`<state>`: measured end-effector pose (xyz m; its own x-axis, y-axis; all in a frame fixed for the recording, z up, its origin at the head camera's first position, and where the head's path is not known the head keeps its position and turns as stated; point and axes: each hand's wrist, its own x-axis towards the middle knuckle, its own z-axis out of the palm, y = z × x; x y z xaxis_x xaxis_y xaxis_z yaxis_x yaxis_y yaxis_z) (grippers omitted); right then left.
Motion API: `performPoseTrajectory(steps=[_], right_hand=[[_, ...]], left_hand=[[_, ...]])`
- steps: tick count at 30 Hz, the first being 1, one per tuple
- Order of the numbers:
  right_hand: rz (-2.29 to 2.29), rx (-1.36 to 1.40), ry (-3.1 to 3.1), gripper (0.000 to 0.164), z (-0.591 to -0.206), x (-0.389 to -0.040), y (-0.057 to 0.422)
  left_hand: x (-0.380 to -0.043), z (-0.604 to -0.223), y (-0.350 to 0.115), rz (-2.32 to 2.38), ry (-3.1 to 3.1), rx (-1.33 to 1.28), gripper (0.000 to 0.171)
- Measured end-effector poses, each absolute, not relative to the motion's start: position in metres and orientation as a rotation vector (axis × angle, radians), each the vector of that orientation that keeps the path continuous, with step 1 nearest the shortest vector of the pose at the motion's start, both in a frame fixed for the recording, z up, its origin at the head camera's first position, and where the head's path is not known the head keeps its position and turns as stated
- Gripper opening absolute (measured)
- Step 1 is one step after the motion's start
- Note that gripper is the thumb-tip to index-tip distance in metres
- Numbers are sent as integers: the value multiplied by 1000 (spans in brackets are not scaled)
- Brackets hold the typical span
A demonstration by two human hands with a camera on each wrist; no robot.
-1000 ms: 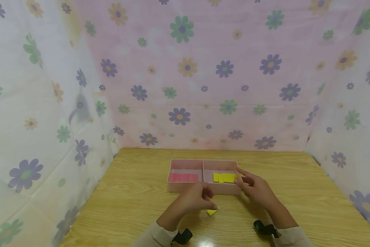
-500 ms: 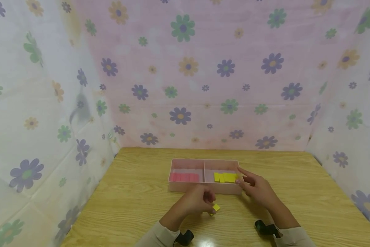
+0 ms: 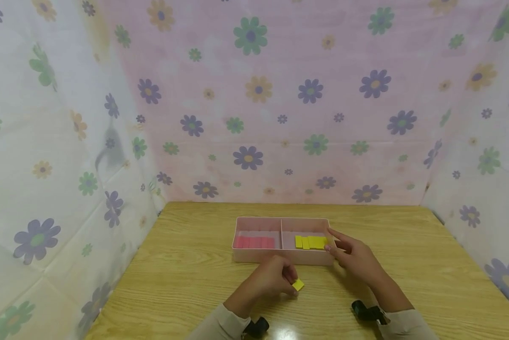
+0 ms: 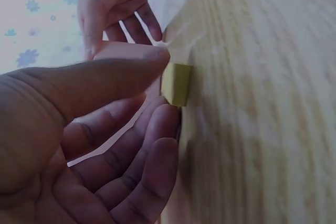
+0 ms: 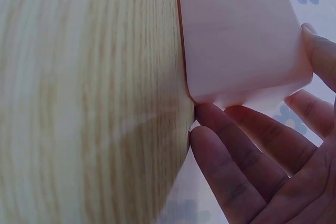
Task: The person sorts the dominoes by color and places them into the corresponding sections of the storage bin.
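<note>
A pink divided box (image 3: 280, 256) stands on the table. Pink tiles (image 3: 254, 242) lie in its left compartment, and yellow tiles (image 3: 310, 242) in the right one. My left hand (image 3: 271, 278) is down in front of the box, pinching a single yellow tile (image 3: 298, 284) between thumb and fingers, close to the tabletop. The left wrist view shows this thick yellow tile (image 4: 177, 84) between the thumb tip and fingertips. At the box's right end, my right hand (image 3: 356, 259) holds the corner, thumb at the rim and fingers (image 5: 252, 140) against the end wall.
The wooden table (image 3: 186, 264) extends around the box on all sides. Flowered cloth walls (image 3: 280, 94) rise behind it and at the left and right. Dark wrist cameras (image 3: 367, 311) are strapped at both sleeves.
My left hand has shifted slightly right and its fingers have come round the loose yellow tile, which has turned and moved a little away from me. The right hand stays on the box.
</note>
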<state>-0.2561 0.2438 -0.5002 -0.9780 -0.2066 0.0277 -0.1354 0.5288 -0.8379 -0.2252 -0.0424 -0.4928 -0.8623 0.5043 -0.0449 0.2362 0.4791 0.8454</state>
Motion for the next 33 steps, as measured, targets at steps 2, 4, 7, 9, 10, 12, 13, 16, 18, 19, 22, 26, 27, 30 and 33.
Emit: performPoseTrajectory(steps=[2,4,7,9,10,12,13,16,18,19,22,26,27,30,33], right_hand=[[-1445,-310,2690,75,-500,-256,244],[-1447,-302,2686,75,-499,-256,244],[-1451,-297,2673,76,-498,-255,244],[-1455,-295,2664,75,-497,-255,244],[-1458,-297,2661,75,-496,-255,244],[-1461,-309,2661,74,-494,-254,244],[-1457,-317,2667,74,-494,-254,244],[-1460,-321,2670,74,-493,-254,244],[-1463,-315,2667,74,-494,-254,244],[-1458,-322,2668,74,-495,-255,244],[-1465,-302,2664,75,-496,-255,244],[-1458,-312,2677,75,-498,-256,245],[-1458,-312,2676,75,-498,-256,245],[-1458,-311,2669,75,-500,-256,245],[-1461,-293,2660,75,-501,-257,245]], left_hand=[[-224,-492,-42,1309,2469,623,29],[-223,-492,-42,1288,2491,623,30],[-223,-492,-41,1252,2523,630,31],[-223,-493,-42,1231,2540,642,31],[-224,-493,-41,1219,2552,649,32],[-224,-494,-41,1202,2571,655,32],[-224,-494,-41,1194,2580,654,33],[-224,-493,-39,1173,2605,643,36],[-223,-492,-39,1166,2609,621,38],[-223,-492,-39,1163,2613,611,39],[-223,-492,-39,1148,2617,592,39],[-223,-491,-40,1114,2629,592,38],[-223,-491,-40,1102,2631,589,38],[-223,-490,-42,1082,2617,565,37],[-222,-488,-44,1077,2600,546,36]])
